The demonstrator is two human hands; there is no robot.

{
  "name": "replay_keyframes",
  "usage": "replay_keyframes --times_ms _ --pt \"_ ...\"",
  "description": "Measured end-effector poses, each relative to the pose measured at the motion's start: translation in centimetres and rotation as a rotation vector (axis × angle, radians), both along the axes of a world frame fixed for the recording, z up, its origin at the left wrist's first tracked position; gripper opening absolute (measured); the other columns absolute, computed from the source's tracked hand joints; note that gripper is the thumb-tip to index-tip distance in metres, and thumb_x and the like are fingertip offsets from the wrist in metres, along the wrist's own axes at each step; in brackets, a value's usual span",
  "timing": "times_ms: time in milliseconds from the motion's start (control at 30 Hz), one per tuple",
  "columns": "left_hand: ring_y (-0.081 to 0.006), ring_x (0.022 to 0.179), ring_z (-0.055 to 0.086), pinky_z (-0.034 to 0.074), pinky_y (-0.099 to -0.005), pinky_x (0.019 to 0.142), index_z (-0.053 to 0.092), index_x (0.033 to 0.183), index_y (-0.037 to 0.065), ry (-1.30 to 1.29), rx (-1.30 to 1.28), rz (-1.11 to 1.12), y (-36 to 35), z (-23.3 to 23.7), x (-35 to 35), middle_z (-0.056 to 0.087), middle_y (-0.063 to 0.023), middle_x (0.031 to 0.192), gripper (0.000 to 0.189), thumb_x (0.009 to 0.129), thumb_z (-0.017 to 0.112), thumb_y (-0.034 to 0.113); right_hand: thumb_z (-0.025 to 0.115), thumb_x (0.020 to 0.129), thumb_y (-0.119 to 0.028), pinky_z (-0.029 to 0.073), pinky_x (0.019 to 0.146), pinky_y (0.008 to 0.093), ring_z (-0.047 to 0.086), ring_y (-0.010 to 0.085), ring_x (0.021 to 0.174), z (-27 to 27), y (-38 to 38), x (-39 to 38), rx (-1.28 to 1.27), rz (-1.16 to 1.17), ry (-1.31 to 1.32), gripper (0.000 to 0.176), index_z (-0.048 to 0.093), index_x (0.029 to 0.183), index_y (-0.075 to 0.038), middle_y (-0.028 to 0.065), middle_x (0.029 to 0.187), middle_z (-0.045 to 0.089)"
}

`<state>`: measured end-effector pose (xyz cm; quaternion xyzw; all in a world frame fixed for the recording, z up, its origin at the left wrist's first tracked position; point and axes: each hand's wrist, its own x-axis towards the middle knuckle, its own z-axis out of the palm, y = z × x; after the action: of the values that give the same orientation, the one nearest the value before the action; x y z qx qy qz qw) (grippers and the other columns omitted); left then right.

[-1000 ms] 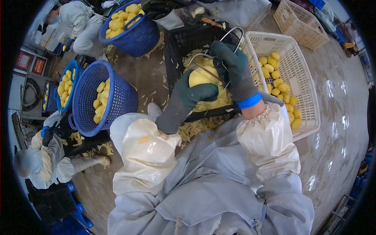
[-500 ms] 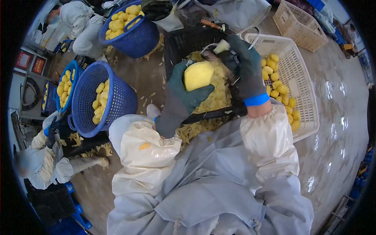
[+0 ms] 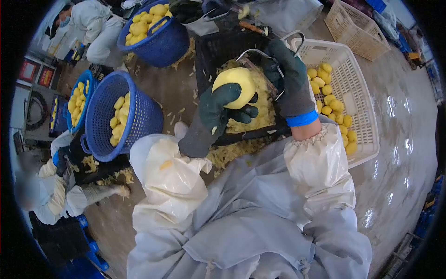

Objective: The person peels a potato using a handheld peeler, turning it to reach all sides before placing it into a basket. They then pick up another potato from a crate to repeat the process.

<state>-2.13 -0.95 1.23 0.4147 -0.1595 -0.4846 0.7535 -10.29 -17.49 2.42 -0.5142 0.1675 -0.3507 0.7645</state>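
Observation:
My left hand (image 3: 214, 110), in a dark green and grey work glove, is closed around a large peeled yellow potato (image 3: 243, 80). In my gloved right hand (image 3: 289, 76) is a peeler (image 3: 259, 74) with a bent wire frame, held just right of the potato. A narrow gap seems to show between blade and potato. Below both hands stands a black crate (image 3: 206, 49) with many pale peelings (image 3: 264, 109) in it. Fingers of my right hand partly hide the peeler's handle.
To the right, a white basket (image 3: 367, 102) holds several peeled potatoes (image 3: 335, 104). Blue baskets (image 3: 148, 123) of potatoes stand left. A beige crate (image 3: 357, 30) sits back right. Two co-workers (image 3: 100, 30) (image 3: 51, 195) are at left. Peel scraps lie on the wet floor.
The potato has turned in my left hand, whose fingers now wrap over its near side. My right hand has shifted slightly left; a pale peeling has flown off toward the back.

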Motion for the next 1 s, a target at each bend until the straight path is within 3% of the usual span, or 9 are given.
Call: replay_keyframes --times_ms 133,167,200,233,333,400,633,700,1000 --pt "-0.0282 0.063 0.066 0.055 -0.0334 0.05 0.05 0.122 0.003 0.093 0.029 -0.15 0.0 -0.7 0.1 0.065 -0.0203 0.092 0.059 0.084 0.06 0.047 0.053 0.089 -0.007 0.046 0.088 0.0326 0.06 0.0242 0.098 -6.5 -5.1 0.0 -1.155 -0.269 0.27 0.029 0.06 0.115 0.003 0.0121 0.108 0.067" --pt "-0.0279 0.063 0.066 0.055 -0.0333 0.049 0.051 0.121 0.003 0.053 0.017 -0.147 0.0 -0.6 0.2 0.065 -0.0201 0.09 0.06 0.084 0.059 0.05 0.05 0.089 -0.003 0.044 0.092 0.0317 0.059 0.0242 0.105 -5.8 -4.7 0.4 -0.265 0.033 0.218 0.033 0.058 0.121 0.002 0.0144 0.117 0.063" --pt "-0.0271 0.062 0.066 0.055 -0.0331 0.048 0.053 0.119 0.003 0.109 0.0 -0.163 0.1 -0.8 0.5 0.065 -0.0196 0.089 0.06 0.084 0.058 0.051 0.048 0.095 -0.01 0.051 0.089 0.0309 0.062 0.0243 0.105 -2.5 -2.0 -0.7 -0.874 -0.116 0.15 0.032 0.055 0.123 0.003 0.0144 0.121 0.06" --pt "-0.0264 0.062 0.065 0.054 -0.033 0.047 0.054 0.117 0.002 0.172 -0.022 -0.189 0.2 -1.2 0.8 0.065 -0.0192 0.087 0.061 0.085 0.057 0.053 0.046 0.096 -0.008 0.05 0.091 0.0299 0.06 0.0237 0.107 -4.0 -2.4 -0.4 -0.385 0.001 0.043 0.035 0.049 0.129 0.002 0.0135 0.127 0.056" --pt "-0.0187 0.05 0.058 0.049 -0.0269 0.045 0.059 0.103 0.001 0.211 -0.029 -0.111 1.0 0.2 0.2 0.064 -0.0112 0.074 0.055 0.088 0.054 0.053 0.049 0.095 -0.006 0.047 0.093 0.0294 0.058 0.0218 0.109 -3.7 -1.4 0.4 -0.903 -0.103 0.143 0.036 0.049 0.13 0.003 0.0132 0.124 0.057" --pt "-0.0187 0.048 0.057 0.047 -0.0263 0.042 0.059 0.103 0.001 0.253 -0.029 -0.082 1.8 0.4 0.6 0.064 -0.012 0.074 0.057 0.087 0.053 0.056 0.052 0.09 0.002 0.044 0.096 0.0297 0.055 0.0217 0.113 -2.9 -1.9 0.2 -0.344 -0.002 0.113 0.04 0.049 0.129 0.003 0.0122 0.123 0.057" --pt "-0.019 0.05 0.059 0.042 -0.0253 0.032 0.058 0.11 0.003 0.563 -0.106 -0.248 0.9 -0.7 1.2 0.065 -0.0163 0.082 0.063 0.085 0.051 0.061 0.056 0.085 0.006 0.047 0.09 0.0312 0.06 0.0221 0.1 -2.5 -1.3 0.6 -0.442 -0.132 0.169 0.038 0.054 0.123 0.004 0.0126 0.113 0.062" --pt "-0.0194 0.053 0.061 0.042 -0.0256 0.032 0.058 0.111 0.004 0.535 -0.102 -0.214 0.3 0.1 1.0 0.065 -0.0171 0.085 0.063 0.085 0.052 0.06 0.062 0.089 -0.022 0.041 0.05 0.0178 0.05 0.0053 0.053 -0.8 -1.3 1.2 0.43 0.022 -0.11 0.014 0.065 0.096 -0.01 -0.002 0.073 0.059" --pt "-0.0218 0.081 0.065 0.058 -0.0296 0.068 0.05 0.124 0.006 0.11 -0.066 -0.054 -0.9 -0.7 0.3 0.061 -0.0138 0.107 0.055 0.088 0.06 0.045 0.062 0.09 -0.027 0.047 0.046 0.0178 0.054 0.0062 0.053 -1.7 0.9 1.0 0.417 0.095 -0.068 0.018 0.065 0.089 -0.009 -0.0026 0.066 0.056"
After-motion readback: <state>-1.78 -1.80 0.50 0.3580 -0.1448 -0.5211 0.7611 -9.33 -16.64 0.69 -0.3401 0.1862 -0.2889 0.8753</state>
